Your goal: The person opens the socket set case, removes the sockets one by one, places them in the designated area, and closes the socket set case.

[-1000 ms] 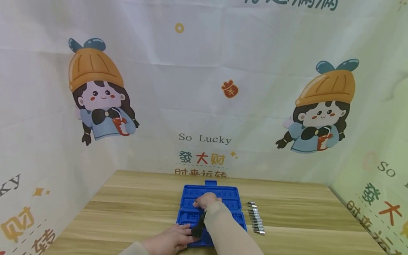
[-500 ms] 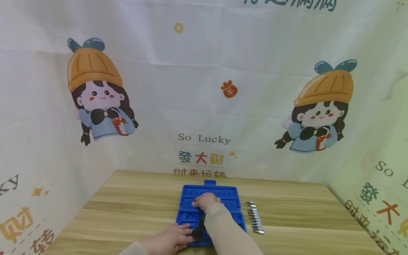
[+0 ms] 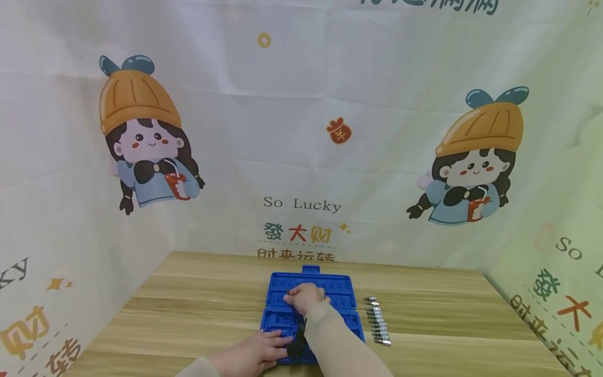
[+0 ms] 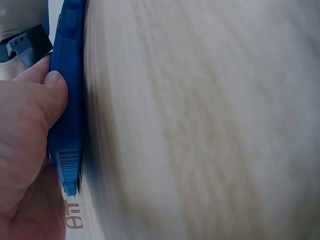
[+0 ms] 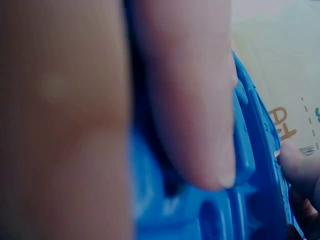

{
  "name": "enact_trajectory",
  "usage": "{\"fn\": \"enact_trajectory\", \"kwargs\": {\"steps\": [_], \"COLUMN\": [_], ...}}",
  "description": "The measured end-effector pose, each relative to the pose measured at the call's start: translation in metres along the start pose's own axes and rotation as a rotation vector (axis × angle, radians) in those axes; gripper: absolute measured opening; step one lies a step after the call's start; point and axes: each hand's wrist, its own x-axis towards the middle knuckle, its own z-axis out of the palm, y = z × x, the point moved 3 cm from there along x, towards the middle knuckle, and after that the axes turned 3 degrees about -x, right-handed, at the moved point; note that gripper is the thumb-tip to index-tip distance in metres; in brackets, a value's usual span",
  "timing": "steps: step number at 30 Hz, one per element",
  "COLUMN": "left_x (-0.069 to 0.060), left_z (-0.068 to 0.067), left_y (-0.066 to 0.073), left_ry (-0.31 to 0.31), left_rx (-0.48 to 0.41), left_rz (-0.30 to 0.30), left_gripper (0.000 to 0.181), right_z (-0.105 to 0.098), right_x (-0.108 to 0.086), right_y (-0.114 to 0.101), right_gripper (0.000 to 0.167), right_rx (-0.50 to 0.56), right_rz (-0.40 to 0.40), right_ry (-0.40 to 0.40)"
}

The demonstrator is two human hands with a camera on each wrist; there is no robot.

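Note:
An opened blue plastic tool case (image 3: 340, 283) with moulded slots lies flat on the wooden table. Its near left corner is held by my left hand (image 3: 247, 354): in the left wrist view the thumb (image 4: 56, 92) presses the outer wall while the fingers reach over the rim. My right hand (image 3: 305, 298) is over the middle of the case, near the hinge, its fingertips pinching a small dark piece (image 3: 288, 292) whose kind is too small to tell. Blurred fingers (image 5: 195, 110) cover most of the case in the right wrist view.
To the right of the case, several silver sockets and bits (image 3: 377, 320) lie in a row on the wooden table (image 3: 438, 314). A black wrist camera (image 3: 296, 345) on the right forearm hides part of the lower tray. Printed cloth (image 3: 301, 157) hangs behind.
My right hand has turned a little at the wrist and lifted slightly, staying over the same part of the case. My left hand and the row of sockets have stayed put.

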Motion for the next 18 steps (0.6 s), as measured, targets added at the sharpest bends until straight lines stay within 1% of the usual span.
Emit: {"fn": "enact_trajectory", "kwargs": {"steps": [5,8,10,12,14,16,18], "left_x": [-0.001,-0.002,-0.002,-0.001,-0.001,-0.001,0.0], "left_z": [-0.002,-0.003,-0.003,-0.003,-0.003,-0.002,-0.002], "left_y": [0.001,0.001,0.003,0.003,0.004,0.004,0.004], "left_ry": [0.007,0.014,0.015,0.016,0.016,0.016,0.013], "left_rx": [-0.009,0.017,0.032,0.048,0.052,0.059,0.066], "left_rz": [0.007,0.047,0.065,0.073,0.068,0.063,0.061], "left_gripper": [0.038,0.039,0.04,0.041,0.042,0.043,0.043], "right_z": [-0.002,-0.003,-0.005,-0.012,-0.019,-0.027,-0.035], "right_x": [-0.002,-0.002,-0.002,-0.004,-0.008,-0.011,-0.014], "right_y": [-0.001,0.001,0.004,0.004,0.004,0.005,0.006], "right_gripper": [0.012,0.015,0.018,0.02,0.02,0.021,0.021], "right_rx": [0.075,0.138,0.153,0.167,0.164,0.169,0.194], "right_rz": [-0.025,-0.053,-0.096,-0.138,-0.182,-0.217,-0.233], "right_ry": [0.009,-0.008,-0.015,-0.026,-0.04,-0.072,-0.111]}}
